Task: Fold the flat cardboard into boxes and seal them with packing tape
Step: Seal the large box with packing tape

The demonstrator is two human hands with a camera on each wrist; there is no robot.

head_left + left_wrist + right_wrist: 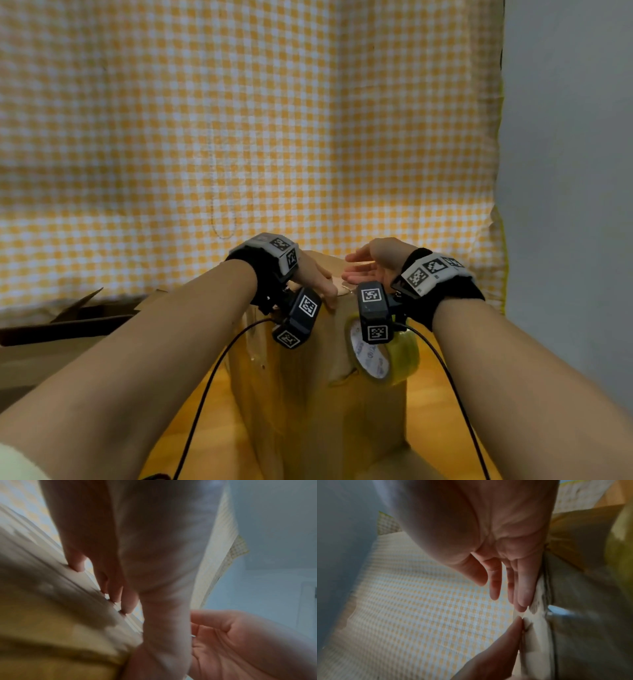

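Left hand (pixel 317 279): lay palm-down on the top of the cardboard box (pixel 318 383), fingers straight and spread, nothing clasped; judged to be flattening the closing flaps or pressing tape onto the seam.

Right hand (pixel 368 270): held just above the same top face, palm turned inward, fingers extended and loose, grasping nothing; in the right wrist view its fingertips (pixel 523 601) reached the box edge, whether touching could not be told.

Cardboard box: stood upright between the forearms on a wooden surface; brown, matte, corrugated, square-edged, glossy tape strips down its near face.

Roll of packing tape (pixel 382 349): hung against the near face below the right wrist, apparently dangling from a strip stuck to the box; clear yellowish film on a white printed core.

Other cardboard (pixel 68 318): brown, partly opened, to the left.

Backdrop: yellow-and-white checked cloth (pixel 239 120), soft, wrinkled.
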